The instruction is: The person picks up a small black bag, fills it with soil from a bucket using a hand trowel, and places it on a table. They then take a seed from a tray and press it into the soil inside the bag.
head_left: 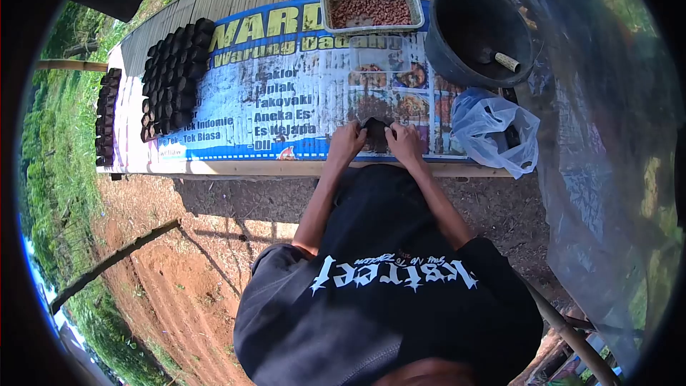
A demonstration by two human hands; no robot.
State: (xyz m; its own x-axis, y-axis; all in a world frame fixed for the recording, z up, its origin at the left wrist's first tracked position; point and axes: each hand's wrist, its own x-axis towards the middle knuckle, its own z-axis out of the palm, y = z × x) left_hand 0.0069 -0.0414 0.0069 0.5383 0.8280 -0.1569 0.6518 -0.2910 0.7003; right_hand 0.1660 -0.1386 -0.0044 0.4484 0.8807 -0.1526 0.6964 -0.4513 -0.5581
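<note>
Between my two hands, close to the table's front edge, is a small black plastic seedling bag (pixel 375 132). The fingers of my left hand (pixel 346 143) pinch its left side, and those of my right hand (pixel 405 145) pinch its right side. Dark soil is smeared on the banner around it. To the right, a clear plastic bag (pixel 494 131) with something black inside lies near my right hand. Behind that stands a large black bucket (pixel 446 50) holding dark soil and a tool with a pale handle (pixel 507 62).
A white basket (pixel 331 26) of reddish seeds (pixel 371 8) sits at the back. Filled black seedling bags (pixel 174 75) stand in rows on the left, with another row (pixel 107 114) at the edge. A printed banner (pixel 236 100) covers the bamboo table. Plastic sheeting (pixel 593 171) hangs at right.
</note>
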